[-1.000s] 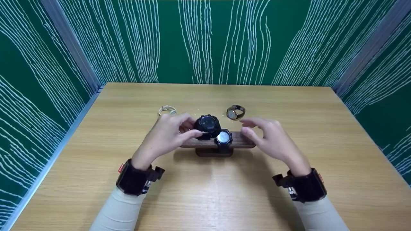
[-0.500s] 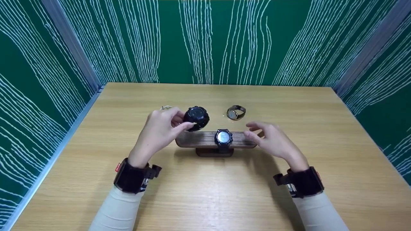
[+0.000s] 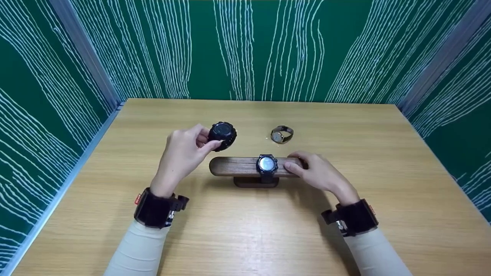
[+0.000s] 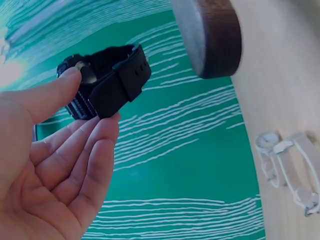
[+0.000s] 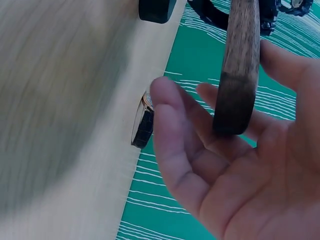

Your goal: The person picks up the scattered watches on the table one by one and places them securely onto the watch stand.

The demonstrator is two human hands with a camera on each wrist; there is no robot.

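Observation:
My left hand (image 3: 182, 153) pinches a bulky black watch (image 3: 222, 134) between thumb and fingers, behind and above the left end of a wooden watch stand (image 3: 234, 166). In the left wrist view the thumb lies on the back of the case, and the black strap (image 4: 120, 82) forms a loop. With thumb and fingers around it, my right hand (image 3: 320, 172) holds the right end of the stand's bar (image 5: 240, 85). A second black watch (image 3: 267, 163) with a bright dial sits on the bar, right of its middle.
Behind the stand, a dark-strapped watch with a gold-rimmed dial (image 3: 282, 135) rests on the wooden table (image 3: 245, 230). A white-strapped watch (image 4: 270, 145) shows in the left wrist view; my left hand hides it from the head view. Green white-lined walls (image 3: 261, 50) enclose the table.
My left hand has carried the black watch off the bar, up and to the left. The right hand has come in from the right and taken hold of the bar's end.

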